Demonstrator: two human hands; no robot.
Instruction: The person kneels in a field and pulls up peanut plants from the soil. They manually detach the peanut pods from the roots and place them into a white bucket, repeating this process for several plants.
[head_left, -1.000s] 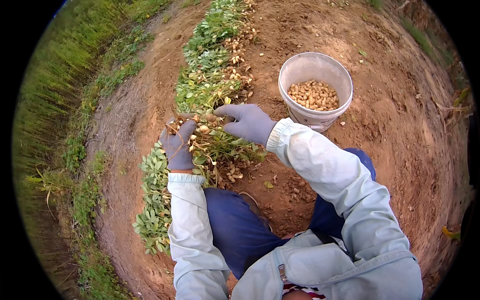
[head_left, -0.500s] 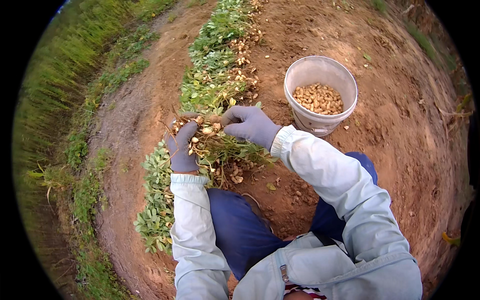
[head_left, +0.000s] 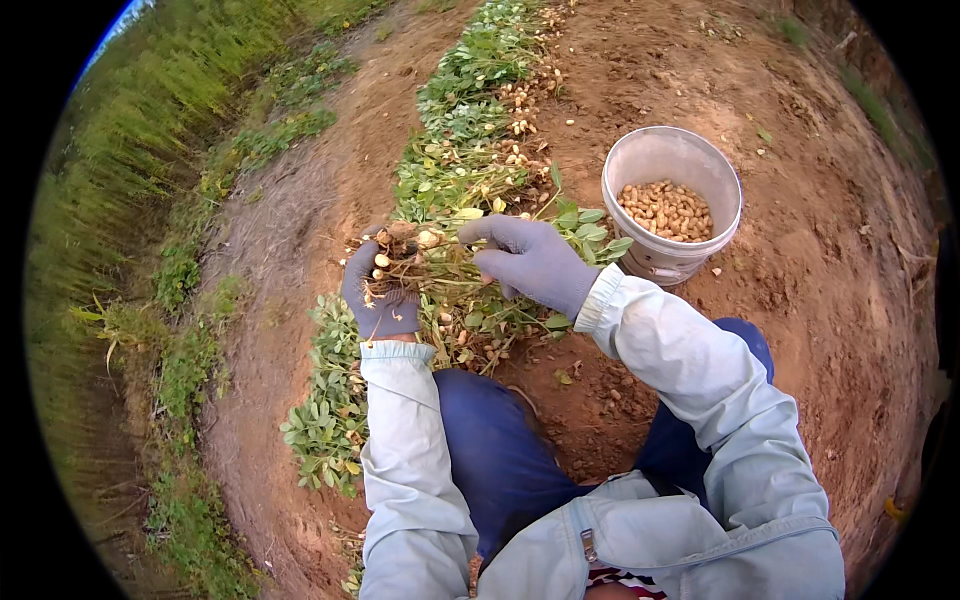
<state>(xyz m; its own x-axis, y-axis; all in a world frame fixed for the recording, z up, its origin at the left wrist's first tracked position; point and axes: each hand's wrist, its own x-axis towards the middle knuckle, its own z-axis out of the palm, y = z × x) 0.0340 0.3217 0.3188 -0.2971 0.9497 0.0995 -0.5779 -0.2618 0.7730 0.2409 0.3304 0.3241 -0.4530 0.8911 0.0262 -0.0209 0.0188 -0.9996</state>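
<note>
Grass: A strip of tall green grass (head_left: 110,200) runs along the far left side, well apart from the person.
Row of plants: A long line of pulled-up peanut plants (head_left: 470,110) lies on the brown dirt, from near the person to far away.
Left hand: The left hand (head_left: 380,295), in a purple glove, is closed around a peanut plant (head_left: 425,262) at its root end. Pale peanuts hang in the roots just beside the fingers.
Right hand: The right hand (head_left: 525,260), also gloved, is closed on the same plant, a little to the right of the left hand. Its fingers pinch in among the roots and stems.
Where the plant is: It is held up between the two hands, above the near end of the row and in front of the person's knees.
Bucket: A white bucket (head_left: 640,165) stands on the dirt to the right, near the right hand but not touching it. Peanuts cover its bottom.
Step in hand: It looks like the person is picking peanuts off the roots.
Next move: The right hand would likely need to pull a nut loose and carry it right, over the bucket's rim, while the left hand holds the plant firm.
</note>
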